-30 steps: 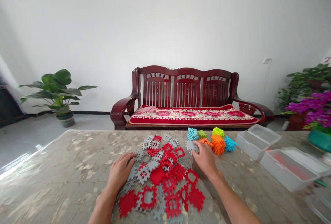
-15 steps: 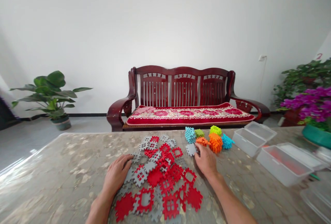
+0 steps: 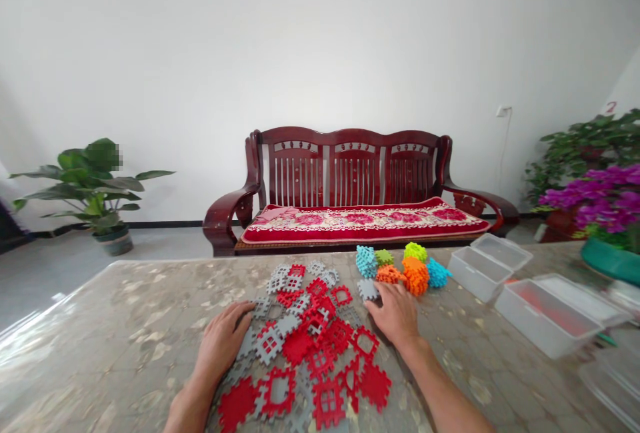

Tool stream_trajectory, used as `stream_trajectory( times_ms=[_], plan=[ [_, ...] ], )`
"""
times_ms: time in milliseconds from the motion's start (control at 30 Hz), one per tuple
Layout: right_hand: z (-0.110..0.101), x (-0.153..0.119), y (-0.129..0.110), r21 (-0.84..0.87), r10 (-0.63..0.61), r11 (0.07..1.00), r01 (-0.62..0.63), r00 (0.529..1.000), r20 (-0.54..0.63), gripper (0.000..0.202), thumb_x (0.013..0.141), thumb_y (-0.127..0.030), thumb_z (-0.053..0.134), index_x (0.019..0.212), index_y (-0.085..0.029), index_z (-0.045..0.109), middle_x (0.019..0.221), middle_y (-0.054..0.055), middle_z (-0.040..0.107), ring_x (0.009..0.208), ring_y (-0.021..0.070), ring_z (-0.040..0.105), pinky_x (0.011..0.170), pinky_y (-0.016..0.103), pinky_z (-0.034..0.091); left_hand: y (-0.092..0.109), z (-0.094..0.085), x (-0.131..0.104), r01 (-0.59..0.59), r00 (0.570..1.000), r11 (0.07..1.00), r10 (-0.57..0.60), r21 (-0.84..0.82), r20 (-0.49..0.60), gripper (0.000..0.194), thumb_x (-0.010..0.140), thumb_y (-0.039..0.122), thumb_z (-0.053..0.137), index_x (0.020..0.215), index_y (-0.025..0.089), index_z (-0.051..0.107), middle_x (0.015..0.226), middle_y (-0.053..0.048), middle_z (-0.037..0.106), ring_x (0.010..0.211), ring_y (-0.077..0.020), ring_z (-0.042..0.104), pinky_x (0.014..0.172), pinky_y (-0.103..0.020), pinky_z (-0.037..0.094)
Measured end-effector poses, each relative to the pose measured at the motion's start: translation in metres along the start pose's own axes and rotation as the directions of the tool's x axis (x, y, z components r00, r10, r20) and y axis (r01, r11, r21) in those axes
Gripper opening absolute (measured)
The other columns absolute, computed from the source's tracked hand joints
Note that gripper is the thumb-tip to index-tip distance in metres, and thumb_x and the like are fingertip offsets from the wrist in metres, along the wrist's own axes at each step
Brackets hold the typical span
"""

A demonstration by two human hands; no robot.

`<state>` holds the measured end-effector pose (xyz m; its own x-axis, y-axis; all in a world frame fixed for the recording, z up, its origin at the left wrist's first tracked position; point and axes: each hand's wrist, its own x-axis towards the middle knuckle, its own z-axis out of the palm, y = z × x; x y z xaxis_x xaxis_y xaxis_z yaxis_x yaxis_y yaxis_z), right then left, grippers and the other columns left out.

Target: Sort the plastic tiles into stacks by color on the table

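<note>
A heap of red and grey notched interlocking tiles [image 3: 299, 346] lies flat on the table, some solid and some with window-like openings. My left hand [image 3: 225, 333] rests palm down along the heap's left edge, fingers stretched out over the outer grey tiles. To the heap's upper right, my right hand [image 3: 395, 313] has its thumb and fingers at the edges of a single grey tile [image 3: 367, 288]. That tile lies apart from the heap. Just beyond the right fingers is an orange cluster of small pieces [image 3: 389, 274].
Blue [image 3: 367, 261], green [image 3: 384, 258] and larger orange clusters [image 3: 415, 276] stand near the far edge. On the right are open clear plastic boxes [image 3: 530, 333] and a potted purple flower [image 3: 613, 200]. A wooden bench [image 3: 320, 153] stands beyond the patterned table [image 3: 125, 340].
My right hand has shifted slightly left and nearer, from beside the orange cluster onto the grey tile. My left hand stays in place. The view has moved slightly.
</note>
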<state>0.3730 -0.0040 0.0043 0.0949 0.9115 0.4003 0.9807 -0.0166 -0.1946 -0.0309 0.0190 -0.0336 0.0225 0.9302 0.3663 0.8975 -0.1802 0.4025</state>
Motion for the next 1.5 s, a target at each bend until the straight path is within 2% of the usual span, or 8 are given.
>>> stream_trajectory(
  times_ms=[133, 367, 667, 833, 967, 1133, 1333, 1500],
  plan=[
    [0.001, 0.002, -0.003, -0.03, 0.035, 0.999, -0.036, 0.999, -0.024, 0.039, 0.083, -0.044, 0.068, 0.117, -0.024, 0.068, 0.114, 0.007, 0.072, 0.107, 0.0279, 0.057, 0.089, 0.037, 0.038, -0.001, 0.001, 0.001, 0.017, 0.999, 1.0, -0.017, 0.007, 0.028, 0.038, 0.091, 0.042, 0.042, 0.109, 0.029, 0.073, 0.122, -0.002, 0.073, 0.118, -0.0226, 0.064, 0.105, -0.039, 0.048],
    [0.005, 0.003, -0.003, -0.074, 0.045, 0.996, -0.047, 0.999, -0.023, 0.03, 0.086, -0.034, 0.064, 0.114, -0.024, 0.069, 0.109, 0.007, 0.072, 0.105, 0.0257, 0.057, 0.088, 0.036, 0.036, 0.002, -0.001, 0.001, 0.023, 0.999, 1.0, -0.024, 0.019, 0.044, 0.04, 0.091, 0.042, 0.04, 0.11, 0.028, 0.073, 0.124, -0.002, 0.072, 0.119, -0.0227, 0.064, 0.106, -0.04, 0.047],
    [0.002, 0.003, -0.002, -0.052, 0.035, 0.998, -0.035, 0.999, -0.005, 0.03, 0.088, -0.034, 0.061, 0.115, -0.024, 0.067, 0.116, 0.008, 0.069, 0.108, 0.028, 0.055, 0.092, 0.038, 0.037, 0.002, -0.001, 0.0, 0.018, 1.0, 1.0, -0.018, -0.001, 0.013, 0.037, 0.09, 0.041, 0.044, 0.107, 0.029, 0.074, 0.121, -0.002, 0.074, 0.117, -0.0231, 0.065, 0.104, -0.039, 0.049],
    [-0.01, 0.008, -0.001, 0.006, -0.111, 0.994, 0.111, 0.993, 0.044, 0.048, 0.083, -0.023, 0.062, 0.131, -0.025, 0.058, 0.134, 0.007, 0.062, 0.125, 0.0279, 0.046, 0.103, 0.04, 0.033, 0.003, -0.001, 0.0, 0.019, 1.0, 1.0, -0.019, -0.013, 0.001, 0.035, 0.089, 0.04, 0.045, 0.106, 0.029, 0.074, 0.119, -0.001, 0.074, 0.115, -0.0216, 0.066, 0.104, -0.037, 0.049],
    [-0.025, 0.024, -0.004, 0.011, -0.313, 0.948, 0.318, 0.927, 0.206, 0.07, 0.076, -0.013, 0.061, 0.144, -0.024, 0.047, 0.142, 0.008, 0.056, 0.133, 0.0298, 0.039, 0.109, 0.043, 0.029, 0.007, -0.004, 0.0, 0.03, 0.999, 1.0, -0.03, -0.002, 0.029, 0.037, 0.09, 0.04, 0.043, 0.108, 0.028, 0.074, 0.121, -0.002, 0.073, 0.116, -0.0223, 0.065, 0.104, -0.038, 0.048],
    [-0.034, 0.048, -0.01, -0.027, -0.436, 0.877, 0.479, 0.82, 0.372, 0.076, 0.07, -0.004, 0.057, 0.144, -0.019, 0.048, 0.136, 0.013, 0.06, 0.128, 0.0297, 0.046, 0.107, 0.044, 0.031, 0.011, -0.007, 0.0, 0.033, 0.998, 0.999, -0.033, -0.004, 0.047, 0.038, 0.091, 0.04, 0.041, 0.108, 0.028, 0.073, 0.122, -0.002, 0.073, 0.116, -0.022, 0.065, 0.105, -0.039, 0.048],
    [-0.027, 0.066, -0.01, -0.027, -0.452, 0.853, 0.522, 0.764, 0.461, 0.079, 0.063, -0.011, 0.067, 0.14, -0.019, 0.053, 0.126, 0.015, 0.066, 0.131, 0.0328, 0.047, 0.114, 0.048, 0.024, 0.012, -0.009, 0.0, 0.034, 0.999, 0.999, -0.033, -0.023, 0.037, 0.035, 0.09, 0.038, 0.044, 0.107, 0.029, 0.073, 0.12, -0.001, 0.074, 0.115, -0.0209, 0.065, 0.104, -0.037, 0.048],
    [-0.018, 0.067, -0.005, 0.008, -0.448, 0.863, 0.506, 0.755, 0.479, 0.081, 0.061, -0.016, 0.069, 0.141, -0.02, 0.054, 0.136, 0.015, 0.061, 0.138, 0.0332, 0.041, 0.118, 0.049, 0.019, 0.011, -0.007, -0.001, 0.027, 0.999, 0.999, -0.026, -0.036, 0.025, 0.035, 0.09, 0.038, 0.044, 0.106, 0.028, 0.073, 0.118, -0.002, 0.074, 0.114, -0.0216, 0.066, 0.104, -0.038, 0.048]
  ],
)
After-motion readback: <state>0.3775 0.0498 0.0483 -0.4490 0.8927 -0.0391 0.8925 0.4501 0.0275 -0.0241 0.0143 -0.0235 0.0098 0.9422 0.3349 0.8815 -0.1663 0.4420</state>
